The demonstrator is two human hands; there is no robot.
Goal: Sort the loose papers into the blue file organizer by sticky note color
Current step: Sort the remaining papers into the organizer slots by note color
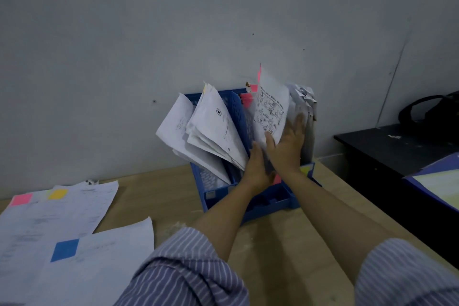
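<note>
While both hands, left hand point(255, 164) and right hand point(288, 144), pinch the pink-tagged white printed sheet point(272, 109) centre-frame, the crowded blue plastic file organizer point(268, 202) may crumple it.

A pale grey wall point(173, 32) (scuffed, with dark specks) rises behind the light wooden tabletop point(285, 243); a black desk point(397, 146) stands at right, in dim light.
</note>
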